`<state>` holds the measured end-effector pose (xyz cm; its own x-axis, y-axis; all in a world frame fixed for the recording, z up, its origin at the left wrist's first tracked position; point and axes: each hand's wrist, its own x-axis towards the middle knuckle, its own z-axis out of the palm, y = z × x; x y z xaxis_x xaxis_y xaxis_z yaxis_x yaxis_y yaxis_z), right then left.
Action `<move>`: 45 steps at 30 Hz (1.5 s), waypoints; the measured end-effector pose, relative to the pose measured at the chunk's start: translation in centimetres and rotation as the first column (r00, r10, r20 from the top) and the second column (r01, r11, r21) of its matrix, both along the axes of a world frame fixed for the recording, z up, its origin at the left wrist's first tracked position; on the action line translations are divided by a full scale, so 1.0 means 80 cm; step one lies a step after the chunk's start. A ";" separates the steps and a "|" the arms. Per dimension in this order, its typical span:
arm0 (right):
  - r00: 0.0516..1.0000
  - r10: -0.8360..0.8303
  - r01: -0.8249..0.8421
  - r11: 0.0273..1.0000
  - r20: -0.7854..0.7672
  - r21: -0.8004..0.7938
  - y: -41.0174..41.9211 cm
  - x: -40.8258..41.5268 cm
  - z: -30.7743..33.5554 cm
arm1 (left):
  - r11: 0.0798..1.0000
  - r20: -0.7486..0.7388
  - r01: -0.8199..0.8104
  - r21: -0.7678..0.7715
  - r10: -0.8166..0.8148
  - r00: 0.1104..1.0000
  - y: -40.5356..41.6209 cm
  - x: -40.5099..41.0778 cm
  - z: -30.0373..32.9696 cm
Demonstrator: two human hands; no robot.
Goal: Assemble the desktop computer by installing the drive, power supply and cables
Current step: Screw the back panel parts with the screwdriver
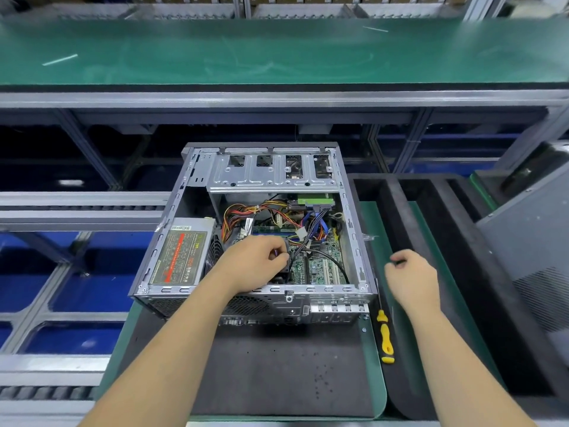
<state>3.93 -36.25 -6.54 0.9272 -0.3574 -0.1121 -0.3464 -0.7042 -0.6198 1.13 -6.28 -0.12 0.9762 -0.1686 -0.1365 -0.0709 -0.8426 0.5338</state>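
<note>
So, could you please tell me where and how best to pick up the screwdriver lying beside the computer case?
Grip the screwdriver by its yellow-and-black handle, coming from above with the right hand. It lies flat on the mat, handle nearest you, its thin shaft running along the computer case wall, so the handle is probably the easier part to hold.

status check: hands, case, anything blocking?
Left hand inside open case, pinching a cable over the motherboard. Right hand curled, empty, outside the case. Power supply seated. Screwdriver on mat, clear.
</note>
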 end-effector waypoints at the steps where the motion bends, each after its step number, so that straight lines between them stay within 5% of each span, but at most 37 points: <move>1: 1.000 0.009 -0.009 1.000 -0.024 -0.023 0.003 0.005 0.008 | 1.000 -0.001 0.001 0.001 -0.001 1.000 0.000 0.000 0.001; 6: 0.862 0.130 -0.212 0.970 -0.489 -0.116 0.005 0.006 0.026 | 1.000 -0.018 0.009 -0.012 -0.009 1.000 -0.001 -0.001 0.003; 11: 0.728 0.141 -0.216 0.976 -0.671 -0.029 0.003 -0.021 -0.006 | 1.000 -0.014 0.022 0.000 -0.022 1.000 0.000 0.001 0.000; 16: 0.844 0.065 -0.039 0.997 -0.533 0.061 -0.006 -0.032 -0.009 | 0.999 -0.008 0.036 0.017 -0.036 0.999 0.001 0.003 -0.003; 20: 0.999 -0.050 0.052 0.983 -0.016 0.174 -0.004 -0.023 0.021 | 0.999 -0.010 0.039 -0.013 -0.039 0.999 0.003 0.006 -0.007; 24: 0.890 0.280 -0.346 0.929 0.360 0.135 0.033 -0.022 0.077 | 0.996 -0.006 0.039 -0.081 -0.040 0.999 0.006 0.007 -0.007; 27: 0.752 0.611 -0.570 0.791 0.247 -0.221 0.067 -0.024 0.103 | 0.991 0.004 0.022 -0.134 -0.021 1.000 0.006 0.007 -0.006; 31: 0.706 0.704 -0.558 0.617 0.074 -0.555 0.102 -0.024 0.104 | 0.980 0.024 0.001 -0.197 0.004 1.000 0.005 0.004 -0.002; 37: 0.767 0.640 -0.444 0.573 0.038 -0.689 0.118 -0.026 0.100 | 0.963 0.060 0.021 -0.270 -0.005 0.998 0.007 0.002 0.002; 45: 0.782 0.620 -0.445 0.623 0.059 -0.644 0.117 -0.026 0.101 | 0.967 0.066 0.008 -0.255 0.009 0.998 0.009 0.003 -0.003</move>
